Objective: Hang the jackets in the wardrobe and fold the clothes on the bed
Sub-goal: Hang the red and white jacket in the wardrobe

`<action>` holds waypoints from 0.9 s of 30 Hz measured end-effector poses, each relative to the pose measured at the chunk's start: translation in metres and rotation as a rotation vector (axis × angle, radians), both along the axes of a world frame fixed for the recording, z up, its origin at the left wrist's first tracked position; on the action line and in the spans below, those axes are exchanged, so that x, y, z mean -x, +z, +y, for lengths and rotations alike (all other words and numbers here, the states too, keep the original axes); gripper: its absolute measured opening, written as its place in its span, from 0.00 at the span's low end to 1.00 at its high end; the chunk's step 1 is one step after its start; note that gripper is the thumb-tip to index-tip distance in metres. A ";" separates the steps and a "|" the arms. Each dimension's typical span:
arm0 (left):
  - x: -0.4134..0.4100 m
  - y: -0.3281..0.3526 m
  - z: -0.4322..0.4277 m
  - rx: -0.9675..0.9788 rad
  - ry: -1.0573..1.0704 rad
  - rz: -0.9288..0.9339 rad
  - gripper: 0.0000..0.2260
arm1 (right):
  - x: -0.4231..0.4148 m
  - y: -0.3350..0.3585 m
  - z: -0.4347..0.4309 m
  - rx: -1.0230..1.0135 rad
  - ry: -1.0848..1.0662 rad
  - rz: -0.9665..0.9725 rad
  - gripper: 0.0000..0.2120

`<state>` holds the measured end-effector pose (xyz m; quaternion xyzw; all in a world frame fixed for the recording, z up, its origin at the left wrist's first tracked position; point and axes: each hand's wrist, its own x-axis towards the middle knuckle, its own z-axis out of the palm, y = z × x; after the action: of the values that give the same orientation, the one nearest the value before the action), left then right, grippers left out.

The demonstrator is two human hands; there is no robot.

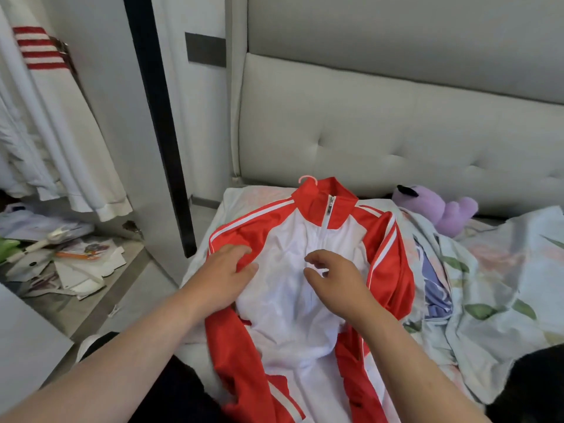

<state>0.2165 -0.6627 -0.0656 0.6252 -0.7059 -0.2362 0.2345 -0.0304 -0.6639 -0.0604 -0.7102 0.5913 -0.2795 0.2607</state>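
Lying on the bed (503, 285), the red-and-white jacket (283, 303) is pressed by the left hand (227, 270), grip relaxed; whether the right hand (335, 277), grip narrowly curled, pinches fabric cannot be told.

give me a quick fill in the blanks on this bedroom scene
1. The red and white zip-up track jacket lies flat on the ___.
2. The hook of a ___ plastic hanger pokes out at the jacket's collar.
3. The fluffy plush toy by the padded grey headboard is ___.

Missing words: bed; pink; purple
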 end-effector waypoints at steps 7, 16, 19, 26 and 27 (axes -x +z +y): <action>0.037 0.010 -0.088 0.079 -0.091 -0.024 0.15 | 0.048 0.008 -0.072 0.128 -0.131 0.004 0.14; 0.070 -0.004 -0.187 -0.065 -0.048 -0.315 0.18 | 0.091 0.006 -0.169 0.031 -0.250 0.368 0.12; 0.071 -0.011 -0.198 -0.088 -0.016 -0.261 0.16 | 0.090 0.003 -0.180 -0.007 -0.184 0.593 0.14; 0.050 -0.017 -0.181 -0.188 -0.110 -0.036 0.13 | 0.086 0.013 -0.179 -0.096 -0.125 0.586 0.08; 0.048 -0.016 -0.174 -0.188 -0.127 -0.052 0.13 | 0.084 0.017 -0.175 -0.097 -0.119 0.567 0.06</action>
<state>0.1685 -0.8368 -0.0819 0.6042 -0.7249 -0.2992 0.1410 -0.1141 -0.8389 -0.0433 -0.7106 0.6939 -0.0559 0.1018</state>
